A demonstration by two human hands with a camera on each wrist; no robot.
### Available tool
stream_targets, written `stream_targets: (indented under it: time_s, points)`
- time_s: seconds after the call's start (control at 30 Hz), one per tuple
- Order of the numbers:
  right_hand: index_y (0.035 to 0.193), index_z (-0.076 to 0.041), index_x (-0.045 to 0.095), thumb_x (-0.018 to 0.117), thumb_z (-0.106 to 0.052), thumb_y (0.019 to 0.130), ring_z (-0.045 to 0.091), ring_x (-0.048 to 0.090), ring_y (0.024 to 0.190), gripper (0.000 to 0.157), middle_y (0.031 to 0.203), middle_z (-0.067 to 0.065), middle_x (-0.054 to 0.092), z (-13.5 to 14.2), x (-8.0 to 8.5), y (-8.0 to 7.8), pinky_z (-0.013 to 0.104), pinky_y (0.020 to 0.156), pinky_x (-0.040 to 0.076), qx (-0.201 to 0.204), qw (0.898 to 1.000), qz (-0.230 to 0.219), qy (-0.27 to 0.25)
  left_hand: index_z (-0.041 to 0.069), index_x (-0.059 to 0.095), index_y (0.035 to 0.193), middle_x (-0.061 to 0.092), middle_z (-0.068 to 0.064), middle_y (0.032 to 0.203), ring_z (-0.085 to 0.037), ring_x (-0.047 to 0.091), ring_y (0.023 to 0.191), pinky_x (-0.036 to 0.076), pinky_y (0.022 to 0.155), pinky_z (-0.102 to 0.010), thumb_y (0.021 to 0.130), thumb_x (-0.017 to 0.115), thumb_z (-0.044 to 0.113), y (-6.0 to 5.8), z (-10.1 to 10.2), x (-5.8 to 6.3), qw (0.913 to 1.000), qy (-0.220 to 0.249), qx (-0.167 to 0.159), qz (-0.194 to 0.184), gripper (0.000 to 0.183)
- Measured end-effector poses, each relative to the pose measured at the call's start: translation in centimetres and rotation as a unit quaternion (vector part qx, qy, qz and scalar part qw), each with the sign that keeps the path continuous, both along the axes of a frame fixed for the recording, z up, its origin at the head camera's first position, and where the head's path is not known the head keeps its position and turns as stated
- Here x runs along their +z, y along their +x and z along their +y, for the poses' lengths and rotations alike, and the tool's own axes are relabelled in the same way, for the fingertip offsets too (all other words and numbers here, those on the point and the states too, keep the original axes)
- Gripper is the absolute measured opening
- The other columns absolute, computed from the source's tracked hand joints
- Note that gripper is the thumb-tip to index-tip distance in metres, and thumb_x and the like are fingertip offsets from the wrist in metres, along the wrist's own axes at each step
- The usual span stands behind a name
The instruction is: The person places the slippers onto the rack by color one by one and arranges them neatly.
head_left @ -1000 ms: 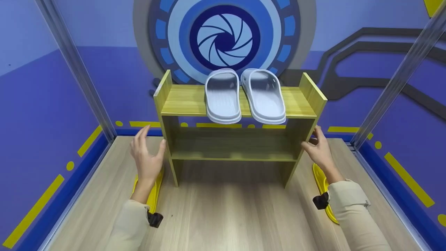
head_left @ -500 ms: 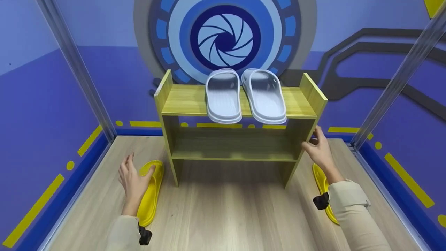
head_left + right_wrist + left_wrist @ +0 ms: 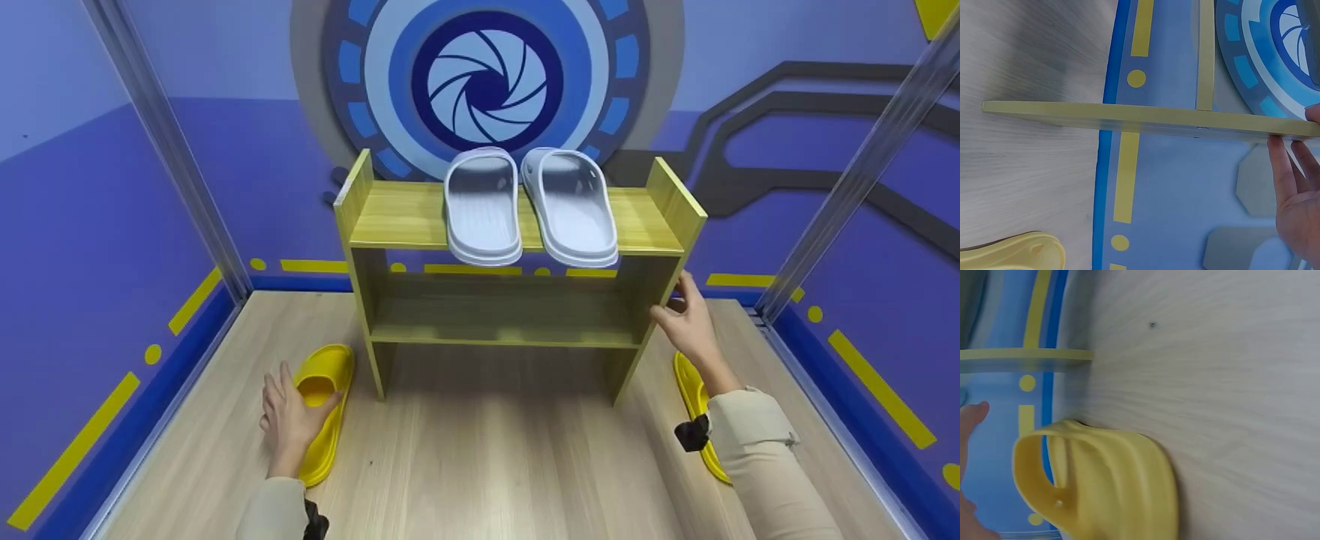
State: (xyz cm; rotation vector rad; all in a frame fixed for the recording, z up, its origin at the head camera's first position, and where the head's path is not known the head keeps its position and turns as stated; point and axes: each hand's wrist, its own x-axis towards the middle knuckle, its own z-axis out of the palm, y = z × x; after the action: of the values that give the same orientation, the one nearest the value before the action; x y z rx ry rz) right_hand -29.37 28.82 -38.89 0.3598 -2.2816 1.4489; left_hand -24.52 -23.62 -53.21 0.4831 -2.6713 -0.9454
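Observation:
A yellow slipper lies on the wood-grain floor left of the wooden shoe rack. Over its foot opening hovers my left hand, fingers spread and thumb apart, holding nothing. In the left wrist view the slipper's strap shows close up beside part of the hand. My right hand pinches the rack's right side panel; the right wrist view has thumb and fingers on opposite faces of the panel. On the top shelf sit two pale grey clogs, heels toward me and overhanging the front edge.
Another yellow slipper lies to the rack's right, partly covered by my right forearm. The lower shelf of the rack holds nothing. Blue printed walls with metal corner posts enclose the floor.
My left hand has come down and toward me from beside the rack's left panel to over the left yellow slipper. The right hand keeps its place on the rack.

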Motion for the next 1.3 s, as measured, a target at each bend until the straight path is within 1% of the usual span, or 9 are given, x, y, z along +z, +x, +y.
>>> stream_targets:
  time_s: [0.13, 0.3, 0.37, 0.57, 0.63, 0.8, 0.9, 1.03, 1.3]
  points:
    - [0.130, 0.001, 0.033, 0.054, 0.006, 0.078, 0.035, 0.048, 0.097, 0.057, 0.114, 0.023, 0.045, -0.3, 0.4, 0.4, 0.015, 0.073, 0.040, -0.007, 1.000, -0.009, 0.015, 0.005, -0.003, 0.140, -0.003, -0.032, 0.138, -0.050, 0.006, 0.122, 0.010, 0.092, -0.060, 0.071, 0.067, 0.047, 0.1, 0.0, -1.1, 0.9995, 0.011, 0.009, -0.029, 0.106]
    - [0.131, 0.000, 0.032, 0.055, 0.005, 0.078, 0.036, 0.047, 0.100, 0.058, 0.116, 0.023, 0.045, -0.3, 0.4, 0.3, 0.030, 0.079, 0.042, -0.008, 1.000, -0.016, 0.020, 0.006, -0.008, 0.140, -0.005, -0.035, 0.137, -0.052, 0.005, 0.121, 0.007, 0.093, -0.061, 0.071, 0.067, 0.046, 0.3, 0.2, -2.2, 0.9978, 0.027, 0.013, -0.059, 0.109]
    - [0.130, 0.000, 0.033, 0.055, 0.005, 0.078, 0.036, 0.047, 0.100, 0.057, 0.115, 0.023, 0.045, -0.3, 0.4, 0.3, 0.032, 0.080, 0.042, -0.009, 1.000, -0.014, 0.018, 0.006, -0.009, 0.139, -0.005, -0.036, 0.136, -0.053, 0.004, 0.121, 0.006, 0.092, -0.063, 0.071, 0.067, 0.045, 0.3, 0.4, -2.6, 0.9967, 0.035, 0.017, -0.072, 0.110]
    - [0.129, 0.001, 0.033, 0.056, 0.006, 0.078, 0.037, 0.048, 0.098, 0.057, 0.114, 0.024, 0.045, -0.2, 0.4, 0.3, 0.018, 0.073, 0.041, -0.007, 1.000, -0.011, 0.013, 0.004, -0.009, 0.138, 0.007, -0.038, 0.132, -0.054, 0.015, 0.116, 0.012, 0.088, -0.064, 0.069, 0.069, 0.044, 0.1, 0.8, -3.4, 0.9935, 0.044, 0.050, -0.093, 0.112]
    - [0.130, 0.001, 0.033, 0.056, 0.005, 0.078, 0.035, 0.048, 0.097, 0.057, 0.114, 0.024, 0.045, -0.2, 0.4, 0.4, 0.015, 0.072, 0.040, -0.009, 1.000, -0.014, 0.016, 0.003, -0.009, 0.138, 0.012, -0.037, 0.130, -0.053, 0.019, 0.113, 0.015, 0.087, -0.063, 0.069, 0.069, 0.044, 0.0, 0.9, -3.4, 0.9931, 0.040, 0.058, -0.094, 0.112]
    - [0.131, 0.000, 0.031, 0.055, 0.005, 0.079, 0.033, 0.047, 0.096, 0.058, 0.115, 0.023, 0.045, -0.2, 0.5, 0.4, 0.014, 0.072, 0.039, -0.013, 1.000, -0.017, 0.019, 0.003, -0.012, 0.138, 0.017, -0.035, 0.126, -0.051, 0.024, 0.109, 0.016, 0.086, -0.061, 0.069, 0.069, 0.041, -0.2, 1.2, -3.6, 0.9928, 0.030, 0.066, -0.095, 0.113]
    - [0.129, 0.002, 0.033, 0.055, 0.006, 0.077, 0.035, 0.049, 0.095, 0.056, 0.112, 0.024, 0.046, -0.3, 0.4, 0.3, 0.013, 0.070, 0.041, -0.009, 1.000, -0.013, 0.007, 0.003, -0.012, 0.138, 0.018, -0.035, 0.126, -0.052, 0.024, 0.109, 0.016, 0.085, -0.062, 0.069, 0.069, 0.039, -0.2, 1.2, -3.6, 0.9929, 0.027, 0.071, -0.091, 0.112]
    - [0.127, 0.003, 0.035, 0.055, 0.008, 0.076, 0.038, 0.050, 0.093, 0.055, 0.111, 0.026, 0.047, -0.3, 0.3, 0.3, 0.013, 0.067, 0.042, -0.007, 1.000, -0.011, -0.003, 0.002, -0.010, 0.138, 0.021, -0.035, 0.126, -0.051, 0.025, 0.109, 0.017, 0.084, -0.063, 0.069, 0.069, 0.038, -0.2, 1.2, -3.5, 0.9929, 0.027, 0.076, -0.088, 0.111]
    - [0.127, 0.003, 0.035, 0.054, 0.009, 0.076, 0.036, 0.049, 0.093, 0.055, 0.111, 0.026, 0.046, -0.3, 0.3, 0.3, 0.013, 0.067, 0.041, -0.006, 1.000, -0.002, -0.002, -0.001, -0.005, 0.137, 0.025, -0.035, 0.122, -0.051, 0.026, 0.108, 0.017, 0.085, -0.062, 0.069, 0.070, 0.037, -0.2, 1.2, -3.4, 0.9920, 0.030, 0.082, -0.091, 0.108]
